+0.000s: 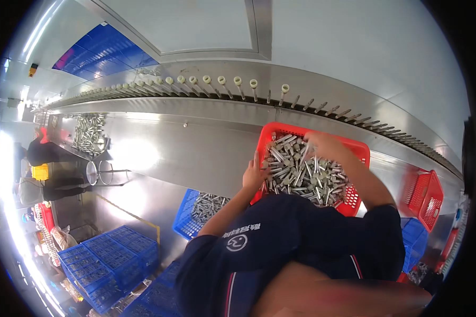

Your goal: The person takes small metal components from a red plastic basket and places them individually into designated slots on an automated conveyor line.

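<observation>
A red plastic basket (366,153) heaped with metal bolt-like parts (301,171) stands before me on the steel bench. My left hand (254,174) is at the basket's left rim, with one finger stretched along it and the others bent over the edge. At the basket's far side, my right hand (317,145) reaches down among the metal parts. Its fingers are blurred and partly hidden, so whether it holds a part is unclear.
Behind the basket runs a long row of upright metal pins (333,110), those toward the left topped with pale round caps (222,81). A blue basket (184,214) of metal parts stands left of me. Red basket (427,198) at right; stacked blue crates (108,259) lower left. People (34,191) stand far left.
</observation>
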The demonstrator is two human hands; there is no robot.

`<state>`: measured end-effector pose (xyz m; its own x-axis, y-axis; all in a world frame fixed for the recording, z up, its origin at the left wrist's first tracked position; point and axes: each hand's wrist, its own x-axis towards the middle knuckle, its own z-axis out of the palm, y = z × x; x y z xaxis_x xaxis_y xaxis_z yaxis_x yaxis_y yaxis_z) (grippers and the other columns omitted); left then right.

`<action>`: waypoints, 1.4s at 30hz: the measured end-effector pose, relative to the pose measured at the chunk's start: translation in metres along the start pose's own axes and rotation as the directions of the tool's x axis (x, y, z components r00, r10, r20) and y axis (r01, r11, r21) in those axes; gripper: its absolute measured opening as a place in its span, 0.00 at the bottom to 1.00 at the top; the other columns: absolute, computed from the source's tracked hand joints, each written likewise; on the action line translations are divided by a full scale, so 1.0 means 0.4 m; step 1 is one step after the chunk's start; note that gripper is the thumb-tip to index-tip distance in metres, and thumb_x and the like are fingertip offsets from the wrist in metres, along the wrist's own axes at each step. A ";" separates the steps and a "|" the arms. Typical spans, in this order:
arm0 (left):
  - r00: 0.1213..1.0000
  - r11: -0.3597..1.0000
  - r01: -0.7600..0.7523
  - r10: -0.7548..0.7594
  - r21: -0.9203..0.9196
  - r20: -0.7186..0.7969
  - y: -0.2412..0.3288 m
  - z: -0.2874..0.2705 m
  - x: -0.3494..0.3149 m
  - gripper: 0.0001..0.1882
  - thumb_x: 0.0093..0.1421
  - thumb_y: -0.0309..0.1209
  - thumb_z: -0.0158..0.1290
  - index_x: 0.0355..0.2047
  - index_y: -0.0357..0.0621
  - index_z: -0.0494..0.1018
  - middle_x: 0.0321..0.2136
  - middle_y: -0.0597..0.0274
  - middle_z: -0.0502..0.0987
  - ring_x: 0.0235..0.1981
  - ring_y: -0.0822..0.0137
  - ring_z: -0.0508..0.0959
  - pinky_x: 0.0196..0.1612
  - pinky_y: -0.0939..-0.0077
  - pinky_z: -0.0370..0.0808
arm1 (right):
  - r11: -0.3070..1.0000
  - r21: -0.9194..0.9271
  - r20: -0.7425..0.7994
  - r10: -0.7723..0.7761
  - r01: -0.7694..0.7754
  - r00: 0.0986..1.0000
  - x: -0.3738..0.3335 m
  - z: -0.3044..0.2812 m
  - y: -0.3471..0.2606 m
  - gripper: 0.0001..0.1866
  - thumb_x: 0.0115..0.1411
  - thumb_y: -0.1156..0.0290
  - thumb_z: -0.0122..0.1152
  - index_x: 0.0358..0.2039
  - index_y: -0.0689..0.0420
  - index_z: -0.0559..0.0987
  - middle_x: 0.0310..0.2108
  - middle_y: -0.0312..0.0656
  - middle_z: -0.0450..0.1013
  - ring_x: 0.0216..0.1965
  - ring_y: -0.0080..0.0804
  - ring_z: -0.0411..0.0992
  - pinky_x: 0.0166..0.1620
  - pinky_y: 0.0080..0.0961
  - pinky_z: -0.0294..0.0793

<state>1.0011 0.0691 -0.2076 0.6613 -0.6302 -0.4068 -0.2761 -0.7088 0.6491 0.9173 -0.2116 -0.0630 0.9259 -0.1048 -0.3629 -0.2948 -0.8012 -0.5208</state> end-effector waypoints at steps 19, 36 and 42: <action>0.991 0.997 -0.082 0.080 -0.009 -0.111 -0.002 0.017 0.033 0.34 0.60 0.44 0.45 0.63 0.50 0.46 0.44 0.38 0.67 0.41 0.40 0.72 0.42 0.53 0.71 | 0.832 0.538 -0.251 0.006 0.134 0.968 -0.094 0.086 0.169 0.22 0.59 0.58 0.56 0.48 0.60 0.71 0.34 0.40 0.73 0.37 0.31 0.73 0.42 0.28 0.73; 0.810 0.950 -0.311 0.259 -0.010 -0.526 0.053 -0.115 0.183 0.14 0.56 0.33 0.50 0.41 0.39 0.69 0.42 0.45 0.69 0.45 0.46 0.69 0.46 0.57 0.67 | 1.000 -0.014 -0.651 0.008 -0.022 0.759 0.195 -0.257 0.062 0.18 0.54 0.55 0.56 0.25 0.60 0.72 0.17 0.43 0.71 0.24 0.43 0.72 0.30 0.39 0.70; 0.479 0.786 -0.547 0.577 0.289 -0.662 0.337 -0.324 0.245 0.14 0.51 0.29 0.55 0.39 0.41 0.72 0.41 0.51 0.72 0.42 0.49 0.71 0.45 0.58 0.67 | 0.991 -0.117 -0.037 -0.072 0.067 0.997 -0.102 -0.010 0.115 0.19 0.52 0.58 0.61 0.36 0.60 0.73 0.41 0.47 0.72 0.43 0.40 0.70 0.45 0.36 0.68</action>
<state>1.1189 -0.0472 -0.0766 0.6192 -0.5012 0.6045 -0.7800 -0.3038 0.5470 0.8669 -0.2466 -0.0688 0.9528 -0.0683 -0.2958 -0.2020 -0.8700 -0.4498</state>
